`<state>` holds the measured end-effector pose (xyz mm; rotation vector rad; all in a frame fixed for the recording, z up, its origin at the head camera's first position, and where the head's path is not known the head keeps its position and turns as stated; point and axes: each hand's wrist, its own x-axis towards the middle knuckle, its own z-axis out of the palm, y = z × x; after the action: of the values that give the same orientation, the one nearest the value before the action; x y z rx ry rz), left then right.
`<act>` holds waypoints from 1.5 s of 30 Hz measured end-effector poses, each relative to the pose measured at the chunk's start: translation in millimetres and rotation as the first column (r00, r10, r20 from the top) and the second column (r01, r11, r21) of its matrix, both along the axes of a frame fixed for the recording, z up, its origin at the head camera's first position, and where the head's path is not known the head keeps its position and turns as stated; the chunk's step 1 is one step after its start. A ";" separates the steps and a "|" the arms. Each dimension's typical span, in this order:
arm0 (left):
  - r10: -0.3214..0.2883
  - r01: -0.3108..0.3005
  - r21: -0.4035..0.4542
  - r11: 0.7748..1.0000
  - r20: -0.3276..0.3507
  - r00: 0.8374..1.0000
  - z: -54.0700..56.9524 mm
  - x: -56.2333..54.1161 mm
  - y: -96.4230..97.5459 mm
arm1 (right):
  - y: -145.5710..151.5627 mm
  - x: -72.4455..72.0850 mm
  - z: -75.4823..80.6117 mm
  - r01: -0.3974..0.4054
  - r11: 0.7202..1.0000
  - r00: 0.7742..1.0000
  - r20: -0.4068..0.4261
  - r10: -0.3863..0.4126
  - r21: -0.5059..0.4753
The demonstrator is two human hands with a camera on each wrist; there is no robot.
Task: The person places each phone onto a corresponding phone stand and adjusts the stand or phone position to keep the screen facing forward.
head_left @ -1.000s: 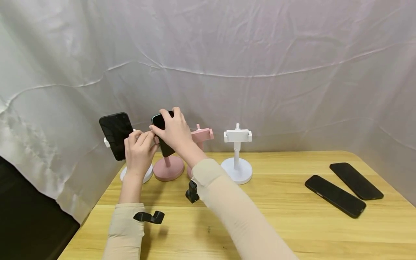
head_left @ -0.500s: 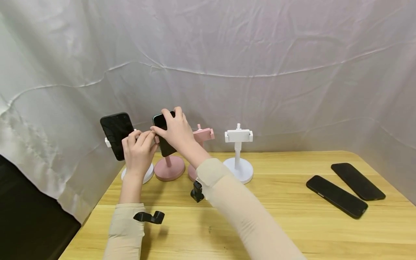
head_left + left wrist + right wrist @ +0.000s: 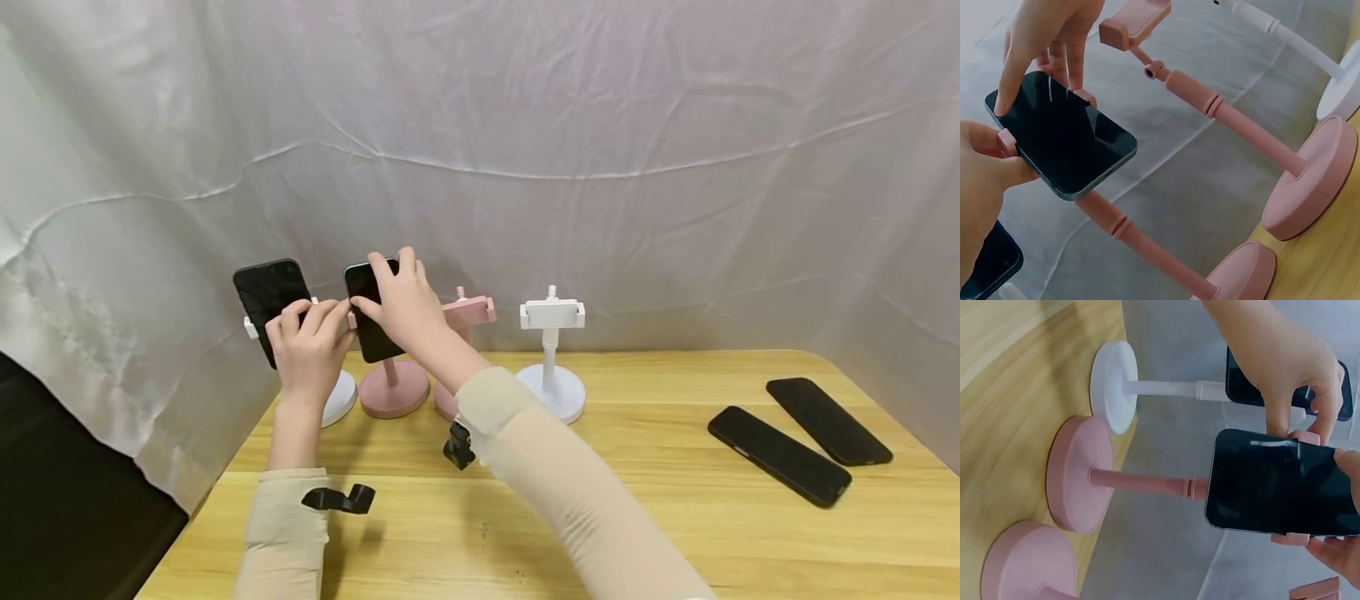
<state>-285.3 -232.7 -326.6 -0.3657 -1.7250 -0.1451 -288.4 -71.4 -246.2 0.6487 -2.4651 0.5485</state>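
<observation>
A black-screened smartphone (image 3: 377, 321) sits tilted in the clamp of a pink phone stand (image 3: 393, 390), between the clamp's two end pieces. My right hand (image 3: 411, 308) holds the phone from its right side, thumb on the screen and other fingers over the upper and far edge. With thumb and fingers, my left hand (image 3: 307, 350) pinches the clamp's left end piece (image 3: 1305, 437). Behind that hand, another smartphone (image 3: 270, 292) stands in a white phone stand (image 3: 341, 400). The clamp's back is hidden by the phone.
A second pink stand (image 3: 471, 312) stands right of the hands, partly behind the right forearm. Farther right is a white stand (image 3: 551, 315) with no phone in its clamp. Two dark phones (image 3: 780, 454) lie on the wooden table (image 3: 637, 533) at right. A grey curtain (image 3: 600, 217) hangs behind.
My left hand has shifted slightly left, together with the clamp's left end piece. The held phone has moved a little left and leans less, while my right hand stays on it.
</observation>
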 end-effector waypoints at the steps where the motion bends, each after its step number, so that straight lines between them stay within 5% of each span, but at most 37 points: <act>1: 0.000 0.000 0.002 1.000 -0.002 1.000 0.1 0.1 -0.6 | -0.2 0.8 -0.1 -0.001 1.000 1.000 -0.001 0.001 0.002; 15: -0.021 0.021 0.046 0.999 0.000 1.000 2.4 3.6 -9.4 | -3.3 12.3 -2.3 -0.010 0.997 1.000 -0.013 0.011 0.083; 32: -0.046 0.042 0.045 0.998 0.094 0.995 2.4 7.4 -15.4 | 3.2 12.9 -9.4 -0.019 0.980 0.998 -0.062 0.032 0.198; 45: 0.013 -0.019 0.019 1.000 0.276 0.961 17.8 22.5 -13.2 | 14.3 19.6 -13.9 -0.056 0.974 0.997 -0.034 0.064 0.219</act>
<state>-262.8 -245.9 -308.8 -0.3264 -2.0000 -0.2110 -268.8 -57.1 -260.1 0.8146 -2.4944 0.2855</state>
